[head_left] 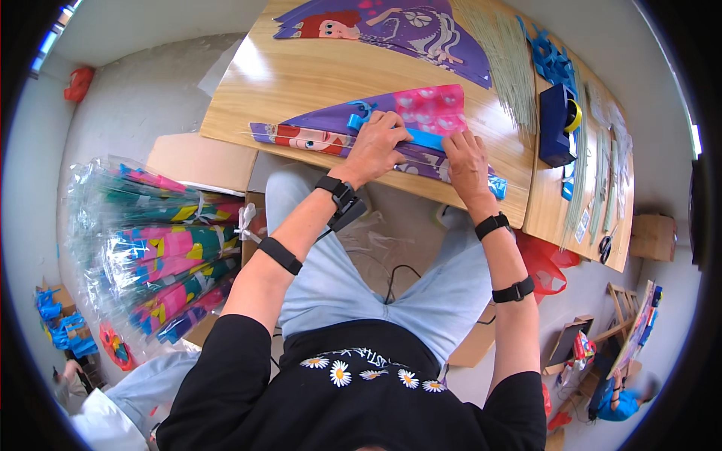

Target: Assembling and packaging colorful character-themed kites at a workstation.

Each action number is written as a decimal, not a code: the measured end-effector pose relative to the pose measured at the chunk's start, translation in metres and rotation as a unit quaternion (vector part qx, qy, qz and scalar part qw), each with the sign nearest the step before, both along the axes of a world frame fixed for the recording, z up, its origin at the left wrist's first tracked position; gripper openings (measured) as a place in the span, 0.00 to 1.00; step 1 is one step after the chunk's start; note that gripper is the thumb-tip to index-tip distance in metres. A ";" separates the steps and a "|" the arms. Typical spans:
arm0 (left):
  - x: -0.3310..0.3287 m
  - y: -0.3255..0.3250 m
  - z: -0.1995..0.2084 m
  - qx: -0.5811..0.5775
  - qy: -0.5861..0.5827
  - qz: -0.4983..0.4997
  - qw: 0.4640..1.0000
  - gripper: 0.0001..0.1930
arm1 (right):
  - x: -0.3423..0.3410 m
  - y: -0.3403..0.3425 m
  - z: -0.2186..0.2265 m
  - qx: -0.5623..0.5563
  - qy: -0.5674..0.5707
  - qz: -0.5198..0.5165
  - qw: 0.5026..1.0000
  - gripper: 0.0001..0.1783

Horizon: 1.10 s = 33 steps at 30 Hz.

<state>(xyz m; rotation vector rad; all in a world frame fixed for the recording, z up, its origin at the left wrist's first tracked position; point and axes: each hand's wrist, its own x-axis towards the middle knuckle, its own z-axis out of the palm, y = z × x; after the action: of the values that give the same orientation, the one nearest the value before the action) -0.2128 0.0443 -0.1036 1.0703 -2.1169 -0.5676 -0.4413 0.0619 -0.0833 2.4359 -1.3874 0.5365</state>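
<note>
Head view: both hands on the blue strip

Your left hand and right hand are partly curled, fingertips down at the blue strip; you cannot tell from here whether either pinches it or only presses. The strip lies across the folded purple sheet, which sits along the table's near edge, in front of your knees.

To do this well, keep the strip taut between your hands and parallel to the fold, and smooth it outward so that no wrinkle sets; the bunched blue end by your left fingers probably wants flattening.

The sheet's long axis runs left to right, dipping slightly toward you at the right. Its narrow end points left; the pink part flares away from you near your right hand.

Beyond lie more purple sheets, with thin pale sticks and a dark blue tape dispenser to the right.
</note>
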 end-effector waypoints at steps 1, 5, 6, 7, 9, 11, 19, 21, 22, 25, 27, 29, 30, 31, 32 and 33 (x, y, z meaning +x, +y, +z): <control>0.001 0.000 0.000 -0.003 0.002 -0.002 1.000 0.20 | -0.002 0.002 -0.001 0.025 0.005 0.014 1.000 0.10; -0.001 0.001 -0.002 -0.019 0.013 -0.004 1.000 0.18 | -0.008 0.011 0.001 0.029 0.001 0.037 0.999 0.14; -0.001 0.001 -0.002 -0.020 0.011 -0.003 1.000 0.18 | -0.006 0.014 0.003 0.028 -0.001 0.037 0.999 0.14; -0.001 0.001 -0.002 -0.024 0.013 -0.001 1.000 0.18 | -0.005 0.018 0.006 0.061 -0.001 0.032 0.998 0.16; 0.001 0.001 -0.001 -0.029 0.013 0.002 0.999 0.18 | -0.002 0.026 0.006 0.093 -0.001 0.026 0.995 0.20; 0.004 0.003 0.000 -0.022 0.001 -0.011 1.000 0.19 | 0.000 0.034 0.002 0.077 0.017 0.026 0.997 0.32; 0.011 0.017 0.004 -0.123 -0.111 -0.014 0.986 0.21 | 0.005 0.046 -0.007 0.097 0.025 -0.021 0.995 0.45; 0.017 0.018 0.006 -0.133 -0.122 0.000 0.984 0.21 | 0.007 0.046 -0.005 0.090 0.028 -0.018 0.995 0.45; 0.022 0.017 0.007 -0.141 -0.121 0.019 0.982 0.21 | 0.008 0.046 -0.002 0.092 0.027 -0.018 0.995 0.45; 0.036 0.014 0.012 -0.157 -0.135 0.036 0.978 0.20 | 0.010 0.045 -0.002 0.094 0.026 -0.018 0.995 0.45; 0.042 0.013 0.016 -0.165 -0.150 0.034 0.974 0.20 | 0.010 0.045 -0.002 0.094 0.027 -0.018 0.995 0.44; 0.045 0.013 0.020 -0.163 -0.167 0.046 0.971 0.19 | 0.010 0.045 -0.001 0.092 0.041 -0.028 0.995 0.44; 0.047 0.012 0.018 -0.162 -0.167 0.047 0.971 0.19 | 0.010 0.045 -0.001 0.092 0.041 -0.027 0.995 0.44; 0.050 0.010 0.014 -0.161 -0.161 0.043 0.973 0.18 | 0.011 0.045 -0.002 0.085 0.034 -0.025 0.995 0.44; 0.052 0.010 0.011 -0.161 -0.156 0.039 0.974 0.16 | 0.011 0.045 -0.002 0.078 0.027 -0.023 0.996 0.43; 0.052 0.011 0.011 -0.160 -0.156 0.038 0.974 0.16 | 0.011 0.045 -0.001 0.080 0.027 -0.023 0.996 0.43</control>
<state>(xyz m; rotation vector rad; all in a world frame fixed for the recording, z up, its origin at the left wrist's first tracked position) -0.1604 0.0551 -0.0922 1.1016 -2.3205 -0.0144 -0.4299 0.1071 -0.0847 2.5130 -1.5136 0.3575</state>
